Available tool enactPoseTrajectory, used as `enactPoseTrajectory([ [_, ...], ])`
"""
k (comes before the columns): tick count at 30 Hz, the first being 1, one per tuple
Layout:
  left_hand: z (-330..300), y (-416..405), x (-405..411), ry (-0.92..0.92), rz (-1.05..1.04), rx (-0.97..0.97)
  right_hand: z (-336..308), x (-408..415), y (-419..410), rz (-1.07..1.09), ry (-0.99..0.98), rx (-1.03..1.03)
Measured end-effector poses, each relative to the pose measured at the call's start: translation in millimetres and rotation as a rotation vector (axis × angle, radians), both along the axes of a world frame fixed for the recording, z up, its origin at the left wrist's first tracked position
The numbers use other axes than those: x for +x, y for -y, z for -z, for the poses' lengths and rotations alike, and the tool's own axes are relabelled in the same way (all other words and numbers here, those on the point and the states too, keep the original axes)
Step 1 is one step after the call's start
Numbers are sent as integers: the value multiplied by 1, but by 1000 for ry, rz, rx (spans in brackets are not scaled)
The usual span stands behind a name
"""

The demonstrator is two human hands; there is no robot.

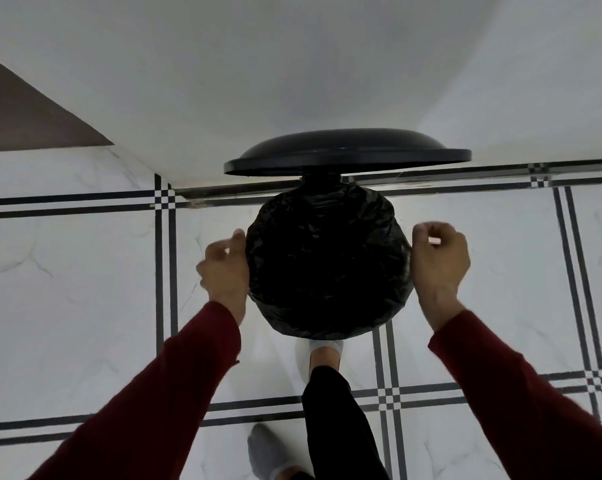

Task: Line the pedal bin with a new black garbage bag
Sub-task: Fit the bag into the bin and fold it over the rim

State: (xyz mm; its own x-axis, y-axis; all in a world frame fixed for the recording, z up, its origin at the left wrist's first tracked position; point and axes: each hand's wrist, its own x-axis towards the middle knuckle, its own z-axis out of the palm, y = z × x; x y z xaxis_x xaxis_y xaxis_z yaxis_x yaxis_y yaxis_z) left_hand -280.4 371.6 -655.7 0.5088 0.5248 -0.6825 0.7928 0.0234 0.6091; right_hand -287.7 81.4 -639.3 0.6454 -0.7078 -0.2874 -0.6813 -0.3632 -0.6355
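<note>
One pedal bin [327, 327], round, standing on the tiled floor [85, 289] against the white wall [258, 81]; its body is almost wholly hidden under the liner. Black garbage bag [327, 261]: crinkled plastic, spread across the bin's mouth and folded over the rim all round. Lid [344, 152]: black, domed, raised upright behind the opening, close to the wall. Floor: white marbled tiles with paired black lines crossing in small checks. One foot in a pale sock [324, 351] is set at the bin's near base, partly hidden by the bag's overhang; a second foot in a grey sock [268, 448] lies further back. Left hand [225, 268]: at the bag's left edge, fingers curled, touching the plastic; whether it grips a fold cannot be told. Right hand [440, 258]: at the bag's right edge, closed in a loose fist, its contact with the plastic likewise unclear. Both forearms in dark red sleeves [154, 403], reaching forward either side of the bin.
</note>
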Motion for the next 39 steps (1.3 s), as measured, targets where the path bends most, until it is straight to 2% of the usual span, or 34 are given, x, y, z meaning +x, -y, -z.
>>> enactPoseTrajectory([
  [1, 2, 1, -10, -27, -1, -3, 1, -11, -3, 26, -18, 19],
  [4, 4, 6, -35, -76, -10, -198, 3, -29, -12, 79, -78, 141],
  [10, 5, 5, -46, -41, -104, -177, 13, -24, -5, 293, -138, 420],
  [14, 11, 2, -53, -57, -131, -159, 16, -28, 2, 288, -161, 622],
  [17, 4, 5, -54, -78, -192, -225, 10, -29, 6, 355, -165, 710],
  [20, 3, 5, -47, -138, -341, -369, 8, -30, 4, 383, -151, 789],
  [26, -10, 1, -51, -150, -238, -489, 3, -33, 4, 419, -190, 945],
  [32, -11, 3, -56, -138, -295, -523, 6, -37, 8, 624, -218, 1159],
  [35, -15, 5, -56, -163, -307, -524, 5, -38, 7, 716, -246, 1195],
  [39, -24, 6, -52, -255, -250, -498, 1, -39, 9, 643, -358, 1189],
])
